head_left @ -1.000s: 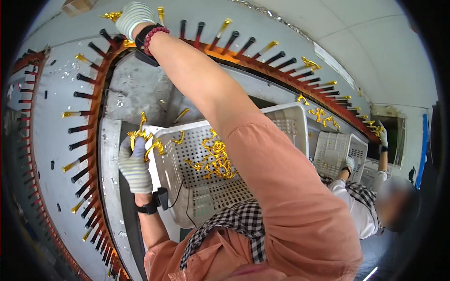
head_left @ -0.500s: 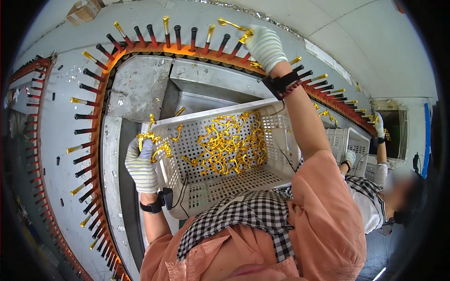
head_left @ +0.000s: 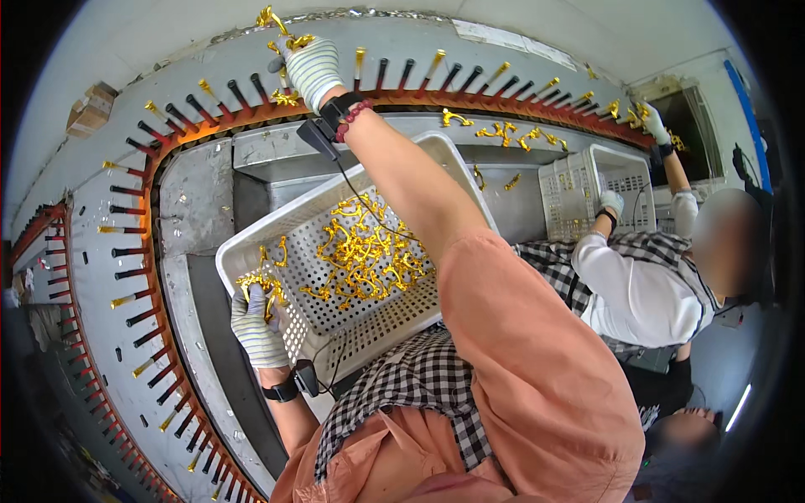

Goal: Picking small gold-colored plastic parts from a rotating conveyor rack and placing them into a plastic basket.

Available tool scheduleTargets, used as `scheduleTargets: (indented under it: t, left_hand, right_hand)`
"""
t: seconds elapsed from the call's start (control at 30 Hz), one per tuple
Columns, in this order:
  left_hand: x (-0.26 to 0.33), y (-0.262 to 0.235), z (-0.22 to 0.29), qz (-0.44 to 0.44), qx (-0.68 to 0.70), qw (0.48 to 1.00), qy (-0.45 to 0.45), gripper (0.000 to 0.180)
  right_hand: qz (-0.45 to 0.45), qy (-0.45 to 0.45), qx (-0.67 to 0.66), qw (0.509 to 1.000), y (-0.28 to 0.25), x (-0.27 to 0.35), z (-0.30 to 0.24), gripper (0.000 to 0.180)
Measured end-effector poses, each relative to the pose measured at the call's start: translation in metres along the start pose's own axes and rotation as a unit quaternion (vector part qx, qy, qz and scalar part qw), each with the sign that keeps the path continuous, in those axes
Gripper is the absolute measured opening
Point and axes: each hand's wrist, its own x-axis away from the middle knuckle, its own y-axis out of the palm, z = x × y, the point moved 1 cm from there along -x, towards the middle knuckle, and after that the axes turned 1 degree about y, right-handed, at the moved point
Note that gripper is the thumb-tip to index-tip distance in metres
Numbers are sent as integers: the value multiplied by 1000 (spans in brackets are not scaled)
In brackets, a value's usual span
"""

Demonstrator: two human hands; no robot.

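My left hand, in a striped knit glove, is closed around several shiny gold curved metal pieces at the left rim of a white perforated plastic basket. More of the same gold pieces lie heaped on the basket's bottom. Stretched far out, my right hand, gloved alike, grips gold pieces above a curved line of upright black-tipped red pegs. The glove hides part of its grip and the peg beneath it. Black bands with small boxes are strapped to both wrists.
The pegs stand on an orange-edged conveyor curving round the metal worktop; some carry gold pieces. Loose gold pieces lie along its inner ledge. At right, a co-worker's raised gloved hand is at the pegs, beside another white basket.
My right hand has moved left along the peg line, still gripping gold pieces. The view has shifted, bringing the co-worker further in. My left hand stays at the basket's rim.
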Motion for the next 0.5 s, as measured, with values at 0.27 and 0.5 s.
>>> scheduleTargets:
  t: [0.27, 0.5]
  left_hand:
    - [19, 33, 17, -94, -48, 994, 25, 28]
    - [49, 155, 22, -314, -121, 941, 41, 33]
  right_hand:
    - [40, 80, -91, 992, -157, 130, -2, 33]
    - [215, 152, -136, 955, -312, 247, 106, 44]
